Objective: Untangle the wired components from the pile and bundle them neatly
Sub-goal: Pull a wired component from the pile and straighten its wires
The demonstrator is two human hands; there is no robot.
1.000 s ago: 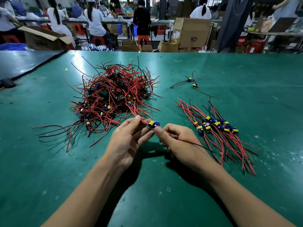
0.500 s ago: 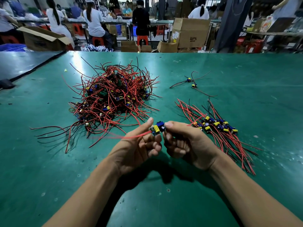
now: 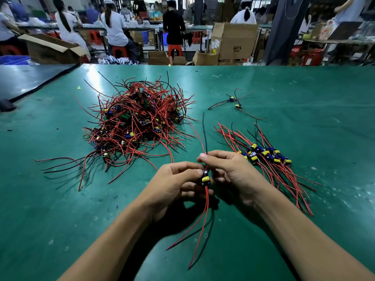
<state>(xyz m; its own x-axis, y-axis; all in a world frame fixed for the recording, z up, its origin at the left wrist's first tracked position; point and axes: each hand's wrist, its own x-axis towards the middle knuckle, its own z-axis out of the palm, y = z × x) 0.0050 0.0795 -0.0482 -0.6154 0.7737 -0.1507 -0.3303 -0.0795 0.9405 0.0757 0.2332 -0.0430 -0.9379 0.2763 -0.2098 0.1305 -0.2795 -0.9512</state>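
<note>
Component (image 3: pixel 205 178) between left hand (image 3: pixel 172 184) and right hand (image 3: pixel 233 173) (fingertip pinch each)

Green matted worktable (image 3: pixel 304 94) in fg; bg: brown cardboard boxes (image 3: pixel 235 41), red plastic stools (image 3: pixel 174 48), workers in white tops (image 3: pixel 114 27) at benches (image 3: pixel 199 27), dark pillar (image 3: pixel 282 31).

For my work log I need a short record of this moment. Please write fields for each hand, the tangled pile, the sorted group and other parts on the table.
left hand: grips the wired component at its body
right hand: pinches its red and black wires above the body
tangled pile: on the green table, left of both hands
sorted group: right of the hands, wires roughly parallel
loose components: two, behind the sorted group
</note>
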